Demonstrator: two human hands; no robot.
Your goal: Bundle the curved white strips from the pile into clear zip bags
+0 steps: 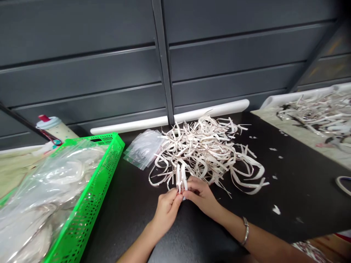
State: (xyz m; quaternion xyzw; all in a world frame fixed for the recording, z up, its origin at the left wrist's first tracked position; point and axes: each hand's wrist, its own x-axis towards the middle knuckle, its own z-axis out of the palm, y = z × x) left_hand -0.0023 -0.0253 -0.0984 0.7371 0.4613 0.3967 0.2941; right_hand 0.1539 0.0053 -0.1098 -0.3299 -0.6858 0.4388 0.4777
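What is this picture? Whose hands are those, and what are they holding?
This picture comes from a camera worn on a person's head, looking down at their own hands. The left hand and right hand together pinch a small bunch of pale strips. A big tangled pile of strips lies on the black table, beside clear plastic bags and a green crate.
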